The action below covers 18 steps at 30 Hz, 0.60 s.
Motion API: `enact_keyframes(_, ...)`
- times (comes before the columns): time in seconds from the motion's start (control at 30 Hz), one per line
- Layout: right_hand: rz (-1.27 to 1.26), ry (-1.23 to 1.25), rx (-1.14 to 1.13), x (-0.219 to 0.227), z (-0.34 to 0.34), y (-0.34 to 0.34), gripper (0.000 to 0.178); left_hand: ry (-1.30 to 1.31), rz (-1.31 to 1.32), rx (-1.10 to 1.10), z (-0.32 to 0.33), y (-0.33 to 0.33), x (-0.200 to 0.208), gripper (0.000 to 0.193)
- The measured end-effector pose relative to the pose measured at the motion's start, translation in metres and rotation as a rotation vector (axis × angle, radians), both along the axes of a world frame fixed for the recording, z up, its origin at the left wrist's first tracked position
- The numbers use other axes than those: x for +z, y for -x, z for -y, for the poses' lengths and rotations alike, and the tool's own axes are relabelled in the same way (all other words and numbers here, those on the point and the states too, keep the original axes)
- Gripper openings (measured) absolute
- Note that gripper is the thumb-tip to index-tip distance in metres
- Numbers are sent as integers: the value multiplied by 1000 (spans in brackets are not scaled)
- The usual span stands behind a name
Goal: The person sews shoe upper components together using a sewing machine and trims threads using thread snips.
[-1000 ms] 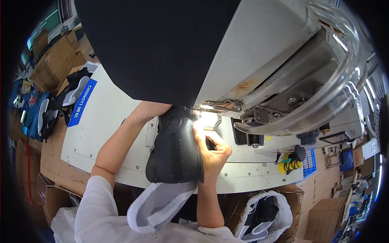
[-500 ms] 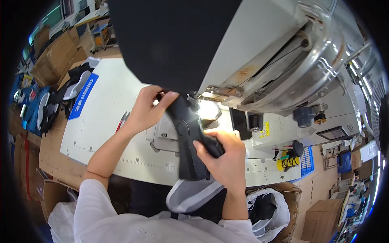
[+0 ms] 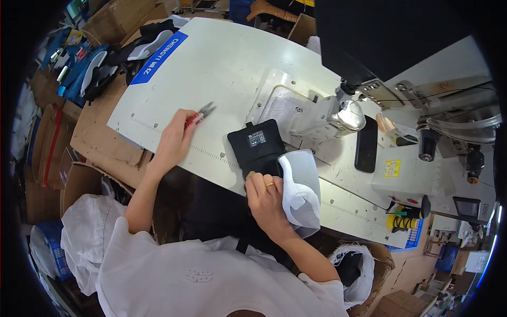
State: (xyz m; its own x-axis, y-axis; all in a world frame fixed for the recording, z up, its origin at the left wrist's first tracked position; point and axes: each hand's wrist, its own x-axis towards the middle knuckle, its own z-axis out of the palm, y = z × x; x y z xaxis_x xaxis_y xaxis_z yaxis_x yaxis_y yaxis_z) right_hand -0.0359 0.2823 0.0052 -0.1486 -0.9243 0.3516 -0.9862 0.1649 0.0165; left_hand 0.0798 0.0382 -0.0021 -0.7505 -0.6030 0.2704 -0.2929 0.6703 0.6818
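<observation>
My left hand (image 3: 178, 132) is closed on a pair of red-handled thread snips (image 3: 203, 113), their metal blades pointing up and right over the white table. Lower and to the right, my right hand (image 3: 266, 203) grips a padded fabric piece (image 3: 255, 142) at the table's front edge. That piece has a flat black part with a small printed patch, plus a curved white and grey part (image 3: 303, 185) rising beside my fingers. My fingertips press into the black cloth and are partly hidden. The sewing machine's post (image 3: 338, 117) stands just beyond the piece, apart from it.
A dark phone (image 3: 366, 145) lies on the white sewing table (image 3: 222, 58) right of the post. The machine's head (image 3: 449, 100) overhangs the upper right. Black and white pieces (image 3: 150, 46) are heaped at the left. A lined carton (image 3: 364, 274) sits below the table's right side.
My left hand has let go of the black piece and taken up the snips. The piece has come away from the machine, turned over, in my right hand. The view has shifted.
</observation>
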Motion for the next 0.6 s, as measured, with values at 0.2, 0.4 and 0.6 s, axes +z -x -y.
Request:
enact_keyframes(0.2, -22, -52, -38, 5, -7, -2, 12, -383, 107, -218, -53, -15, 31, 28)
enact_keyframes(0.4, 28, 18, -33, 0, -9, 1, 23, 100, -71, -349, -71, -6, 9, 27)
enact_keyframes(0.6, 112, 59, -39, -1, -10, 3, 31, 308, -156, -392, -63, 8, -3, 22)
